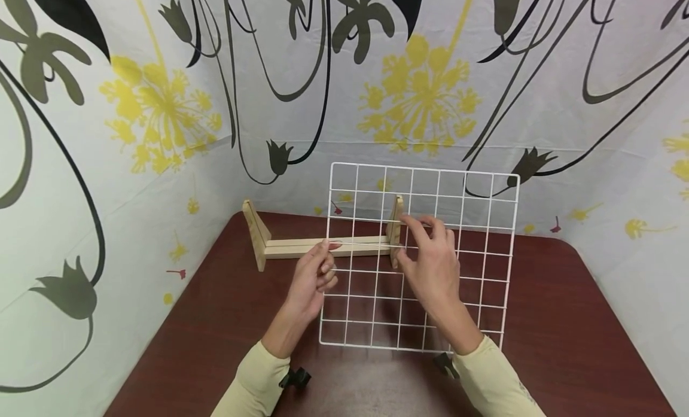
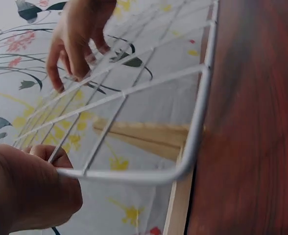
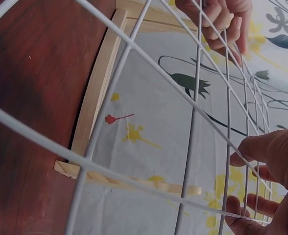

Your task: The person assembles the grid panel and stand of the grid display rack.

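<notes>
Sleeves (image 1: 252, 378), wire grid (image 3: 195, 106) beyond, edge in left hand (image 1: 312, 278), right hand (image 1: 433, 270) mid-grid

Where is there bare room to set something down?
Right: bare table between the white wire grid, right sleeve and table's right edge. Left: a bare patch between the wooden stand, left sleeve and table's left edge. The middle is crowded: the left hand grips the grid, the right hand is near it, and the stand sits partly behind.

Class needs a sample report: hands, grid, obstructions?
Left hand grips grid by left edge. Right hand near grid's middle, fingers parted. Stand behind grid; no obstruction seen.
</notes>
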The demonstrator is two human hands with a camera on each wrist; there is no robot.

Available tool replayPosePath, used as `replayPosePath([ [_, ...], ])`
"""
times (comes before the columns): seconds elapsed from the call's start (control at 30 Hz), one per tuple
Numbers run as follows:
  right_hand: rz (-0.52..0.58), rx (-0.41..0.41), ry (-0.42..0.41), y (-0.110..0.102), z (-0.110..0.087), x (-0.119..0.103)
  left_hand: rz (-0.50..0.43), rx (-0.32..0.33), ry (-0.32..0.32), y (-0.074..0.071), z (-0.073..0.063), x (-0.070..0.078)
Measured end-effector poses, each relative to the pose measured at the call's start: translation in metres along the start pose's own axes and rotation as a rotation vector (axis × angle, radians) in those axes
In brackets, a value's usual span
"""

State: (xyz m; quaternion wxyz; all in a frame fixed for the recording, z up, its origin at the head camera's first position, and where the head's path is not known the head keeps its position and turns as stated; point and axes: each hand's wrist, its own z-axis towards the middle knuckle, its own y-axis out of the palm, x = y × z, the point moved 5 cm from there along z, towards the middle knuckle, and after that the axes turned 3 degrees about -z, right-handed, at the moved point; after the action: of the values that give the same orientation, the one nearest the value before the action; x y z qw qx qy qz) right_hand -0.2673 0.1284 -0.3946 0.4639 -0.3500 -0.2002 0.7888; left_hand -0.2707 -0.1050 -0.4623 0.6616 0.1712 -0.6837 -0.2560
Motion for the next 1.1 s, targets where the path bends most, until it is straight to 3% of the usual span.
replayPosePath([
  [0.3, -0.038, 0.031, -0.028, -0.004, 0.000, -0.001, 0.368, 0.012, 0.156, -0.012, 0.002, 0.012],
  [0.5, -0.033, 0.052, -0.033, -0.006, 0.002, 0.001, 0.623, 0.047, 0.328, -0.025, 0.005, 0.027],
  [0.63, -0.031, 0.056, -0.026, -0.006, 0.001, 0.004, 0.862, 0.129, 0.473, -0.039, 0.006, 0.045],
  [0.77, -0.039, 0.061, -0.035, -0.007, -0.001, 0.006, 1.109, 0.308, 0.668, -0.062, 0.008, 0.070],
  [0.83, -0.040, 0.066, -0.039, -0.008, -0.002, 0.006, 1.148, 0.406, 0.734, -0.075, 0.009, 0.082],
  [0.9, -0.040, 0.074, -0.042, -0.009, -0.003, 0.006, 1.151, 0.495, 0.756, -0.089, 0.011, 0.092],
  [1.0, -0.040, 0.083, -0.044, -0.010, -0.003, 0.006, 1.118, 0.578, 0.740, -0.109, 0.014, 0.101],
  [1.1, -0.040, 0.086, -0.049, -0.011, -0.003, 0.005, 1.071, 0.608, 0.675, -0.127, 0.019, 0.105],
])
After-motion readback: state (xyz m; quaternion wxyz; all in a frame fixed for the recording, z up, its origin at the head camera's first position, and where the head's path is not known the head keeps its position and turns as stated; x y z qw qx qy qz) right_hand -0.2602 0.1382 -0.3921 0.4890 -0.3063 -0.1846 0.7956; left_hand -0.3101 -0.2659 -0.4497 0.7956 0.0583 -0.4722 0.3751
